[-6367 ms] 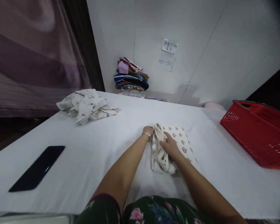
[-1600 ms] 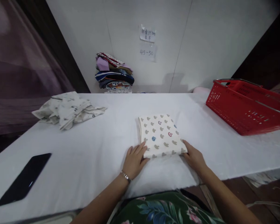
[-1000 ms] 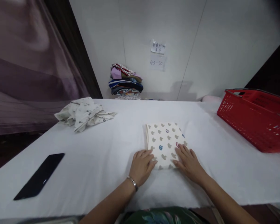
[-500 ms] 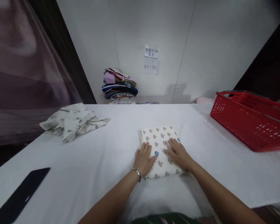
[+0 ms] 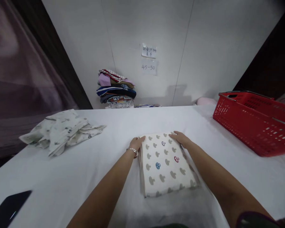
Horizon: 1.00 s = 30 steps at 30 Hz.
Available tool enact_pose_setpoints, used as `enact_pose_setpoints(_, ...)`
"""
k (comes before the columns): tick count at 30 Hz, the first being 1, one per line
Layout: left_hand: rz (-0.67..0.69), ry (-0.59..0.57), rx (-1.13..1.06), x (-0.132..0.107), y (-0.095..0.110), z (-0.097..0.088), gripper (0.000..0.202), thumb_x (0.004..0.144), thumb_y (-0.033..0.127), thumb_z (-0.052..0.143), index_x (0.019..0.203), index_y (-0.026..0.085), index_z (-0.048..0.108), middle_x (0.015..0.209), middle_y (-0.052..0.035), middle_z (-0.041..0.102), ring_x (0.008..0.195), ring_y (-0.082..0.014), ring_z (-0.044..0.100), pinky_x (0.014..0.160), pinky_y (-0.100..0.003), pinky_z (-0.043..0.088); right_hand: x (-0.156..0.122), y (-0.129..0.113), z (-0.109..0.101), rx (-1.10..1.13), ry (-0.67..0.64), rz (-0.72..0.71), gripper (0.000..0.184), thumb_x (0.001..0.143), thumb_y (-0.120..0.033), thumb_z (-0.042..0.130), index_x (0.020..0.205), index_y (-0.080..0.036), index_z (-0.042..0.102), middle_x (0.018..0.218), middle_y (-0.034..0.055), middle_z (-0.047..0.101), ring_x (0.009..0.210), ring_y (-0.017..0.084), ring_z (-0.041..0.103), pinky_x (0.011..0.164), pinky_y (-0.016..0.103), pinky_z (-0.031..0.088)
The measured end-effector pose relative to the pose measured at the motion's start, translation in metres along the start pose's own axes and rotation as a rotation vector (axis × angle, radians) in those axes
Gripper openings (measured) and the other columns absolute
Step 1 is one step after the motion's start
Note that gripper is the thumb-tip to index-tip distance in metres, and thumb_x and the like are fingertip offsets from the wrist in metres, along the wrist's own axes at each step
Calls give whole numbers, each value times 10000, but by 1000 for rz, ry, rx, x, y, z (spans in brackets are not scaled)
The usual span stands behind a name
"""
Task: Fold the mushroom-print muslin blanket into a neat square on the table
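Observation:
A folded white cloth (image 5: 165, 171) printed with grey, blue and red mushrooms lies in front of me on the white-covered table. My left hand (image 5: 136, 144), with a bracelet at its wrist, grips the far left corner, its fingers partly hidden at the cloth's side. At the far right corner, my right hand (image 5: 180, 138) has hold of the edge, its fingers bent over the top. The layers show along the left side of the cloth. A crumpled white printed cloth (image 5: 59, 129) rests at the table's left.
A red plastic basket (image 5: 249, 123) stands on the right. At the lower left lies a dark flat phone-like object (image 5: 9, 207). Stacked folded fabrics (image 5: 116, 90) sit beyond the far edge by the wall, near paper signs (image 5: 149, 60). A purple curtain (image 5: 26, 72) hangs at left.
Both hands have moved from lying flat on the folded cloth to its far corners. The cloth sits a little nearer to me. The view has shifted slightly right.

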State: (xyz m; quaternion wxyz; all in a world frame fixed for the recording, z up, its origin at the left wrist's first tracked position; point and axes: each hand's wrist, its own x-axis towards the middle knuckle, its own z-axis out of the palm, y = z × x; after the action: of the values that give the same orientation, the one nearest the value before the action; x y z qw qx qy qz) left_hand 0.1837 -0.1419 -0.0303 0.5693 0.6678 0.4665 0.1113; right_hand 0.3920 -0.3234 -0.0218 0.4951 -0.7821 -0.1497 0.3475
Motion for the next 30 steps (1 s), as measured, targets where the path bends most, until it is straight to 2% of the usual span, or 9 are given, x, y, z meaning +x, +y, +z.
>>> enact_pose_setpoints(3, -26, -129, -37, 6, 5, -1, 504, 724, 533, 583, 991, 108, 616, 964, -156, 685, 843, -237, 655, 684, -317, 524, 2, 0, 1, 103, -138, 0, 755, 625, -450, 748, 1264, -170, 459, 1179, 160, 588, 934, 247, 626, 801, 378, 512)
enact_pose_setpoints(6, -32, -188, -28, 10, 8, -6, 476, 728, 527, 569, 964, 119, 634, 989, -148, 682, 860, -243, 653, 712, -332, 525, -1, 0, 3, 207, -243, -12, 649, 641, -386, 744, 1201, -178, 489, 1014, 120, 666, 797, 224, 656, 744, 378, 531)
enact_pose_setpoints(9, 9, -106, 34, 14, 10, -9, 566, 669, 493, 645, 1078, 106, 586, 1214, -176, 573, 1083, -280, 561, 880, -357, 463, -6, -4, 4, 304, -272, -47, 635, 631, -303, 747, 1197, -201, 476, 956, 79, 681, 735, 207, 658, 721, 368, 536)
enact_pose_setpoints(12, 113, -44, 166, 16, 12, -9, 734, 603, 442, 711, 1223, 116, 494, 1373, -160, 425, 1239, -289, 421, 1017, -357, 343, -12, -8, 2, 394, -304, -124, 701, 610, -226, 742, 1240, -244, 435, 975, 41, 677, 768, 203, 657, 723, 346, 535)
enact_pose_setpoints(15, 237, -151, 388, 19, 17, -9, 828, 600, 439, 697, 1314, 129, 413, 1382, -140, 419, 1233, -278, 430, 1020, -348, 336, -18, -10, -1, 436, -302, -147, 780, 583, -175, 734, 1281, -262, 397, 984, 21, 672, 793, 202, 652, 716, 329, 532)
enact_pose_setpoints(18, 276, -295, 522, 28, 25, -15, 853, 585, 437, 690, 1339, 166, 396, 1392, -115, 415, 1232, -273, 434, 1004, -334, 355, -22, -10, -5, 443, -314, -171, 814, 569, -150, 726, 1300, -267, 391, 962, 4, 670, 785, 189, 644, 710, 314, 527)
enact_pose_setpoints(22, 305, -445, 578, 46, 39, -22, 849, 503, 406, 731, 1291, 228, 468, 1372, -68, 451, 1232, -265, 440, 1008, -314, 351, -30, -14, -7, 425, -356, -220, 825, 560, -127, 720, 1308, -273, 406, 953, -11, 661, 791, 170, 630, 713, 290, 516)
enact_pose_setpoints(26, 322, -554, 615, 56, 51, -20, 885, 441, 398, 758, 1272, 252, 492, 1348, -52, 481, 1185, -269, 484, 958, -311, 391, -39, -20, -8, 407, -377, -233, 836, 549, -131, 722, 1312, -266, 410, 972, -13, 654, 794, 163, 623, 713, 283, 511)
enact_pose_setpoints(30, 281, -587, 748, 54, 60, -14, 689, 429, 428, 751, 1083, 244, 637, 1137, -51, 640, 1078, -293, 553, 875, -325, 431, -38, -21, -7, 389, -381, -240, 837, 543, -150, 732, 1309, -268, 416, 990, -17, 650, 810, 166, 624, 730, 291, 509)
